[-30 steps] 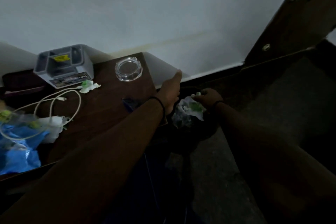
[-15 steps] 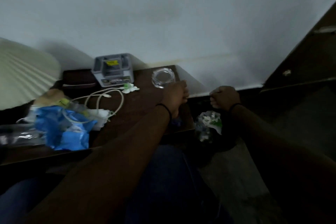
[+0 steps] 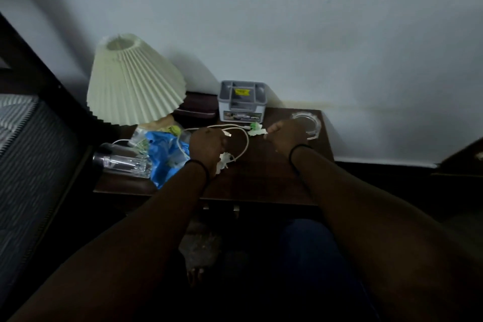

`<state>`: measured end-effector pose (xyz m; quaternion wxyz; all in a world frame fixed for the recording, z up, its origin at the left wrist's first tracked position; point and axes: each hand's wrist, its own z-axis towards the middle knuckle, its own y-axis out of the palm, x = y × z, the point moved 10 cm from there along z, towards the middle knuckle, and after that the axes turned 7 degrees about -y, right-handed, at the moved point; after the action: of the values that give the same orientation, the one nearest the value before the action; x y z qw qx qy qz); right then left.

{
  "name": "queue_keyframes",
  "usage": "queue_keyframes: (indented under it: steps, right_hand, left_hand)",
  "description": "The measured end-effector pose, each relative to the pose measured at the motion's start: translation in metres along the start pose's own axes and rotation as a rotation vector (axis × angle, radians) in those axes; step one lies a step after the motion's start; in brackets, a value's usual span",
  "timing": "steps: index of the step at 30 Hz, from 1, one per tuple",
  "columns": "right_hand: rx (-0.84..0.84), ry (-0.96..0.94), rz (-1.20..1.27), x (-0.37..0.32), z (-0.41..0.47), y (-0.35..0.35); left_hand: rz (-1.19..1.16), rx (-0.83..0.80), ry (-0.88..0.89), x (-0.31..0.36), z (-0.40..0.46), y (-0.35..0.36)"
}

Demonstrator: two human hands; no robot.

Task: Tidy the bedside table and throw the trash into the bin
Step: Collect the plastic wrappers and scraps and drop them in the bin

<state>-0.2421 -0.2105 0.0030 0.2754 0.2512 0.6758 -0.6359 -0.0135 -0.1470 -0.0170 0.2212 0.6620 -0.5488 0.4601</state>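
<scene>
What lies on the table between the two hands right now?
In the head view, between the left hand and right hand: a looped white cable and a green-and-white scrap by the right fingertips.

On the tabletop we find a lamp at back left, an organiser box behind centre, and an ashtray at back right. A cable loops mid-table, with a bag and bottle left of it.

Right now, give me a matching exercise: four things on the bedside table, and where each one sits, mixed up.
Things:
1. lamp
2. glass ashtray
3. grey box
4. clear bottle

Places:
A. back middle, against the wall
B. lying on its side at the left front
C. back left corner
D. back right corner

Pairs: 1-C, 2-D, 3-A, 4-B
</scene>
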Motion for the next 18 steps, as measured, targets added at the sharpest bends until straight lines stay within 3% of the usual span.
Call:
queue_keyframes:
  steps: [3, 9, 15, 18]
  right_hand:
    - [0.013, -0.09, -0.137, -0.004, 0.01, 0.022]
    - [0.013, -0.24, -0.176, -0.008, 0.034, 0.059]
    - [0.031, -0.224, -0.412, -0.005, 0.044, 0.06]
    - [0.074, -0.181, -0.365, 0.002, 0.041, 0.051]
  left_hand:
    - [-0.025, -0.007, -0.021, -0.005, 0.015, 0.006]
    - [-0.162, -0.002, -0.064, -0.002, 0.04, 0.019]
    - [-0.203, -0.001, -0.047, 0.002, 0.049, 0.014]
    - [-0.21, -0.008, -0.042, 0.006, 0.048, 0.009]
